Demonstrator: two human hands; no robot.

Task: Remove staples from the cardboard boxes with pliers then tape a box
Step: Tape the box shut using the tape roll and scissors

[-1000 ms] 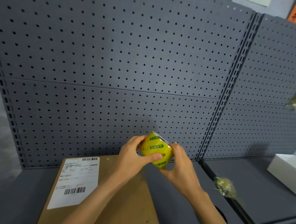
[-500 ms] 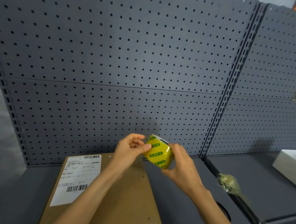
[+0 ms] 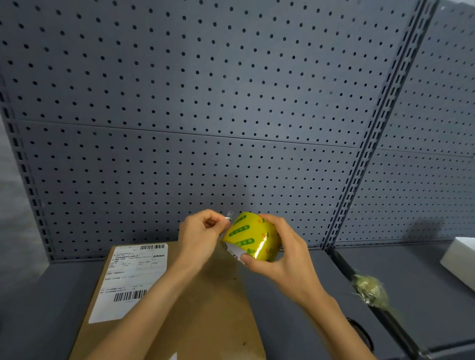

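Right hand (image 3: pixel 281 255) gripping yellow tape roll (image 3: pixel 251 236) with curled fingers, left hand (image 3: pixel 199 236) pinching its free tape end (image 3: pixel 228 215) above cardboard box (image 3: pixel 209 303).

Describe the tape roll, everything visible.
The tape roll is glossy yellow with green oval markings and a white inner core showing at its lower left edge. It is held in the air, tilted, above the cardboard box. The right hand grips it; the left hand pinches what looks like its clear free end.
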